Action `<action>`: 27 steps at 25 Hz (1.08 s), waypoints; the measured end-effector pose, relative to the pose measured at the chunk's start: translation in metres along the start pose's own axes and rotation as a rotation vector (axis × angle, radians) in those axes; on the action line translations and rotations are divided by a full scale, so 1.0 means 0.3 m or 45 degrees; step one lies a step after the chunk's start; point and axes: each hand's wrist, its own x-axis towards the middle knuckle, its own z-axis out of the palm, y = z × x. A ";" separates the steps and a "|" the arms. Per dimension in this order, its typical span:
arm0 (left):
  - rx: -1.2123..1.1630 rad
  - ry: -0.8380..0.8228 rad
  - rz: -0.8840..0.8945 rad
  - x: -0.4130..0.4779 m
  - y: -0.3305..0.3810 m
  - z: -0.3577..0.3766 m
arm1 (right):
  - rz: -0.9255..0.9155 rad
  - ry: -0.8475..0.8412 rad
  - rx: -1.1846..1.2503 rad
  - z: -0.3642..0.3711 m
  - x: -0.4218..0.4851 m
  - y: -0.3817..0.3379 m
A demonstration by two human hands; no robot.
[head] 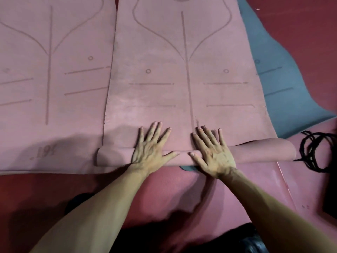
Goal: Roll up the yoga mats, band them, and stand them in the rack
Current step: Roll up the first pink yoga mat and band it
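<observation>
Head: left hand (151, 149), right hand (214, 156) press mat roll (259, 152).

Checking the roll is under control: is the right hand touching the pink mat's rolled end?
Touching. Head view shows the right hand lying flat, fingers spread, across the rolled end.

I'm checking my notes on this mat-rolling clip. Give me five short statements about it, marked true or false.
1. The left hand and right hand press flat on the roll. True.
2. The middle pink mat is fully rolled. False: most of it lies flat.
3. A blue-grey mat shows under it at the right. True.
4. The black bands are wrapped round the roll. False: they lie loose beside its right end.
5. The left pink mat is rolled up. False: it lies flat.
</observation>
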 end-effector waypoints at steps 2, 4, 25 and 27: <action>-0.017 -0.033 -0.008 0.057 -0.015 -0.007 | 0.066 -0.040 -0.014 -0.002 0.059 0.016; -0.017 -0.070 -0.040 0.109 -0.027 -0.015 | 0.165 -0.059 -0.101 -0.020 0.100 0.012; 0.109 0.115 -0.039 0.012 -0.003 0.046 | 0.250 0.039 0.018 -0.106 0.013 0.039; 0.097 0.125 -0.058 0.013 -0.009 0.035 | 0.263 0.018 -0.110 -0.071 -0.029 0.046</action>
